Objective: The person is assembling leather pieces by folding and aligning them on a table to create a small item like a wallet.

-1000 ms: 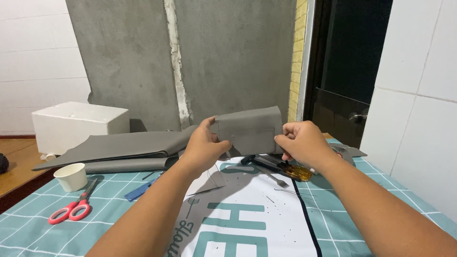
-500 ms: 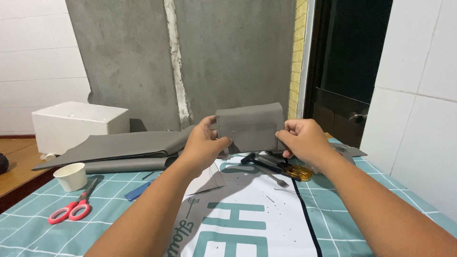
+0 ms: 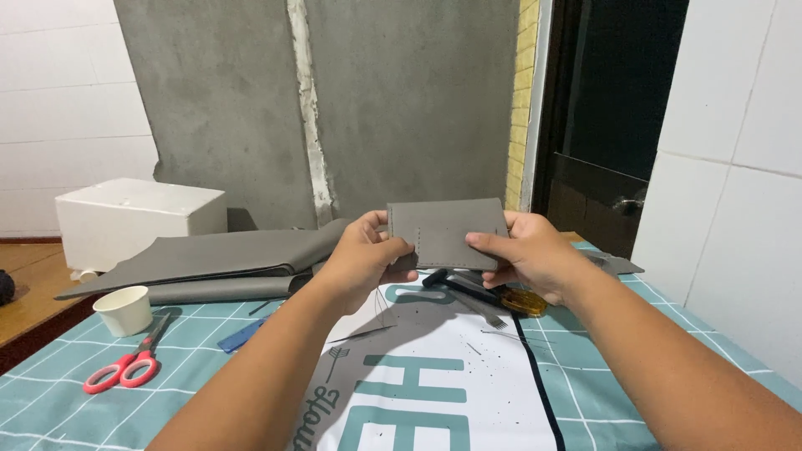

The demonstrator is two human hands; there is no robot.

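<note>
You're gripping the stitched grey leather piece (image 3: 447, 234) with your left hand (image 3: 368, 255) and right hand (image 3: 526, 250), raised above the white printed mat (image 3: 434, 376), apparently checking its seam, so turn it gently without slackening either pinch.

even, fairly bright indoor light, soft shadows under the forearms, sharp focus, dark doorway

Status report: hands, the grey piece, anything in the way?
Left hand and right hand grip grey leather piece by its ends. Held above table. Nothing between them.
</note>
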